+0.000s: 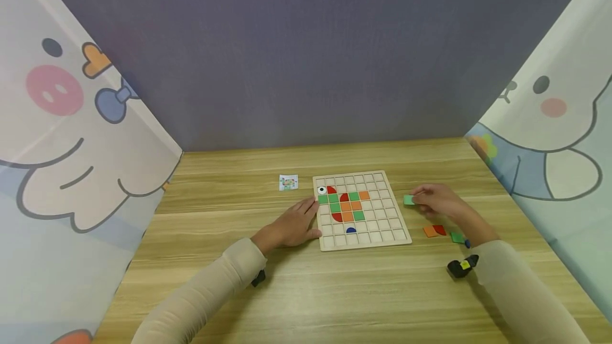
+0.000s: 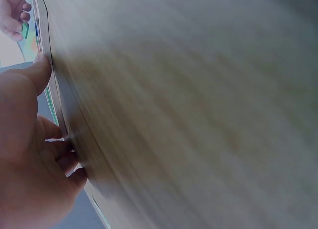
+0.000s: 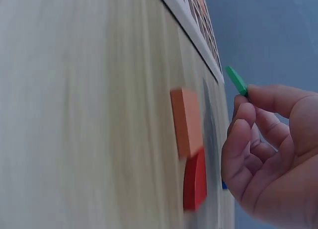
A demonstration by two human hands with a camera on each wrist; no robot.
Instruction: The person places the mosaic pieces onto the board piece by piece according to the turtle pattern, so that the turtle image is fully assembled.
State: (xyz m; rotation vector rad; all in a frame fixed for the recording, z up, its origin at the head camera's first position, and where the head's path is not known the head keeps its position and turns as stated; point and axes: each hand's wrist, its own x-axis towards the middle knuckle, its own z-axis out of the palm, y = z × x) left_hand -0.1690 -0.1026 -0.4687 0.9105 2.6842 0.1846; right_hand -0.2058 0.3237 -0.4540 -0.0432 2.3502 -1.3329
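Tabletop [image 1: 358,291]: my right hand [image 1: 436,200] pinches a green tile [image 1: 408,200] right of the board [image 1: 380,221] my spread left hand [image 1: 295,223] touches.

Left grip [image 1: 297,222] loosely extended, right grip [image 1: 436,200] in a pinch

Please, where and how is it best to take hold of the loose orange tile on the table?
Probably pinch the orange tile by its near and far edges, coming from above. It lies flat, and the red piece sits close at its right side in the head view, leaving little room there.
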